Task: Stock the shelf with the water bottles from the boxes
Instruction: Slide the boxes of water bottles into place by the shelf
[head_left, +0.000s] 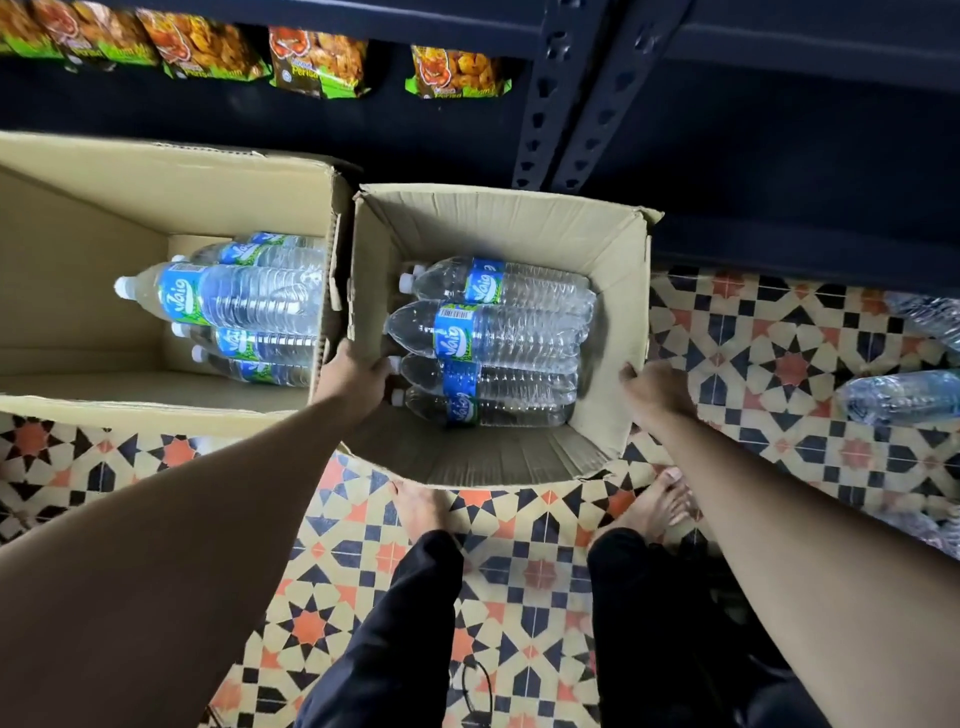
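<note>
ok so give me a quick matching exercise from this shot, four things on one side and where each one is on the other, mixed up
Things:
1. left hand
2. right hand
3. snack packets
4. loose bottles

Places:
a. on the shelf at the top
b. on the tiled floor at the right
c. gripping the right wall of the smaller box
d. gripping the left wall of that box

Pairs: 1-d, 2-c, 3-a, 4-b
</note>
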